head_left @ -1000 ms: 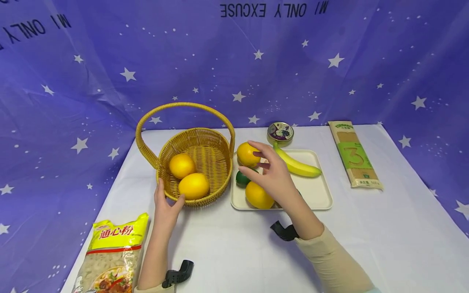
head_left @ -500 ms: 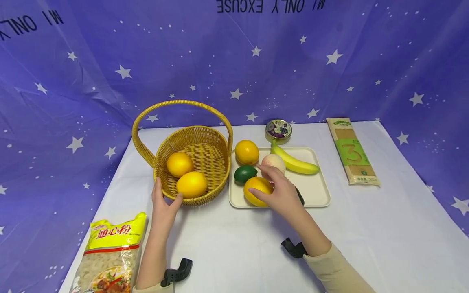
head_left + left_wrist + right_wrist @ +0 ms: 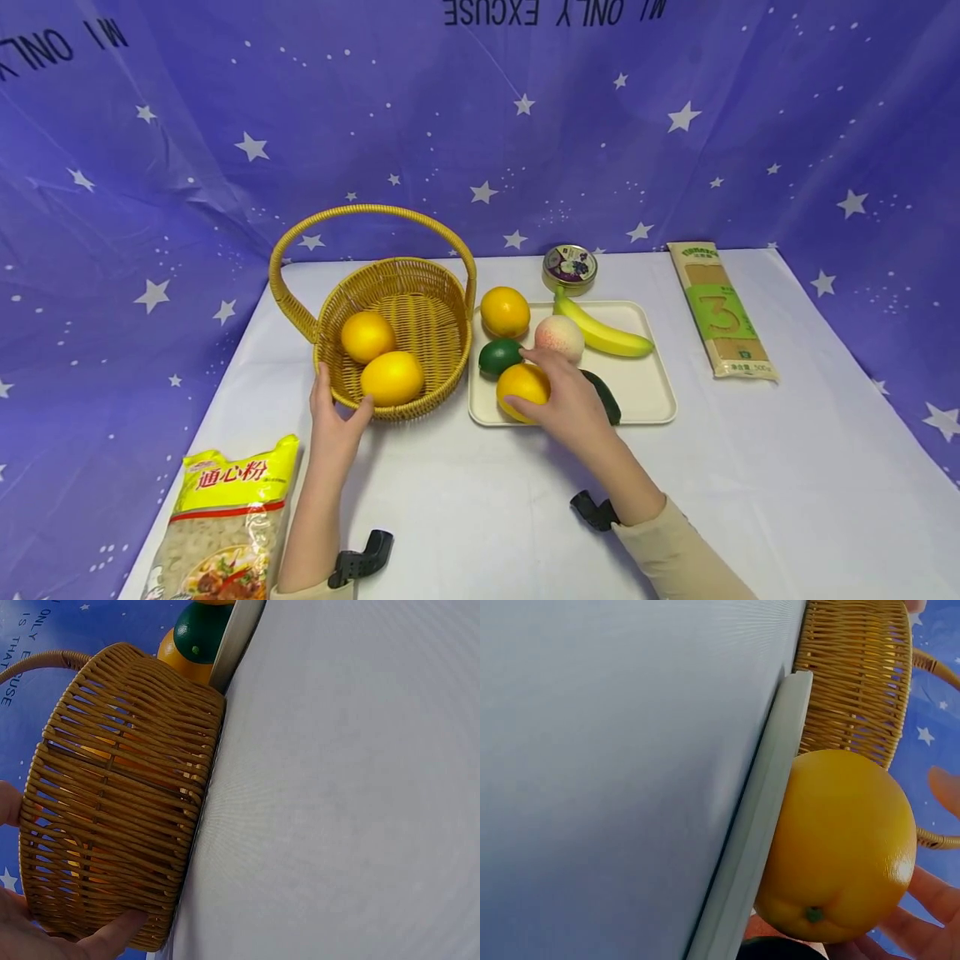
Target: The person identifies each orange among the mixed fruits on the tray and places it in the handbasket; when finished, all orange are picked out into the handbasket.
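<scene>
My left hand [image 3: 335, 425] holds the near left rim of a wicker basket [image 3: 442, 292]; in the left wrist view a finger [image 3: 112, 937] lies along its woven wall. Inside the basket are an orange [image 3: 368, 337] and a yellower, oval fruit [image 3: 393, 378]. Over the white tray [image 3: 645, 400], my right hand [image 3: 573, 404] reaches around an orange [image 3: 522, 393] at the near edge. The right wrist view has fingers [image 3: 930, 900] against or close behind this orange, while the thumb [image 3: 946, 789] stands apart above it. The orange still sits on the tray.
The tray also bears another orange [image 3: 506, 312], a green fruit [image 3: 500, 358], a peach [image 3: 560, 337], a banana [image 3: 607, 333] and a partly hidden dark green item [image 3: 602, 398]. Around it lie a round tin [image 3: 570, 268], a noodle pack [image 3: 723, 312] and a macaroni bag [image 3: 228, 517].
My right hand has come down from above the tray to the near orange and shifted left around it, nudging it slightly left. The left hand stays on the basket.
</scene>
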